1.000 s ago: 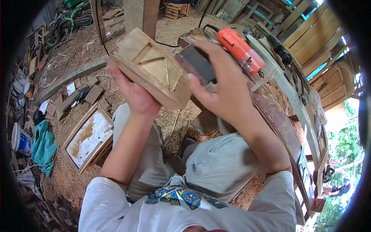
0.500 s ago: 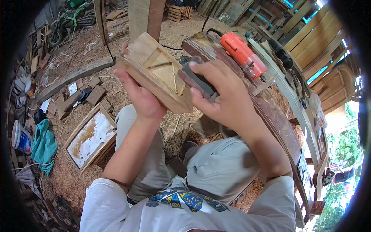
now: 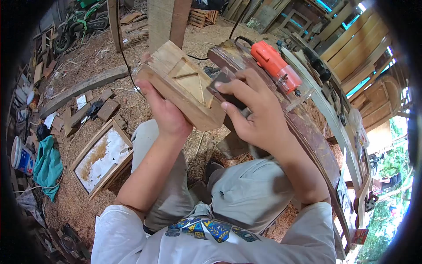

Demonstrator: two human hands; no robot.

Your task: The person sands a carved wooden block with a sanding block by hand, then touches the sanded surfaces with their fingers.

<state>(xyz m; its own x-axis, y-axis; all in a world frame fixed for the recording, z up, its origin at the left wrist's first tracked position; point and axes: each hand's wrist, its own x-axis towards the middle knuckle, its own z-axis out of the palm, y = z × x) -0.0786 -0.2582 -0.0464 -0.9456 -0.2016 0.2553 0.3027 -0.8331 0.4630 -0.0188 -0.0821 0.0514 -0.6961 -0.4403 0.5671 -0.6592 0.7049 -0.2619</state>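
My left hand (image 3: 169,112) grips a thick wooden block (image 3: 176,94) from its left side and below, holding it tilted in the air above my lap. Carved recesses with raised edges mark the block's upper face. Between the thumb and fingers of my right hand (image 3: 259,114) is a dark, flat-sided sanding block (image 3: 227,88), close to the block's right edge. Whether the two touch, I cannot make out. An orange power tool with a clear base (image 3: 274,66) lies on the bench just beyond my right hand.
A worn brown bench (image 3: 312,132) runs along my right. On the shavings-covered floor to my left sits a wood-framed box (image 3: 103,156), near a teal cloth (image 3: 47,169) and several wood offcuts (image 3: 107,109). A wooden post (image 3: 165,24) stands ahead, with a hanging cord (image 3: 124,61) left of it.
The wooden block has shifted slightly right and down with my left hand. My right hand has turned a little, tilting the sanding block differently near the edge.
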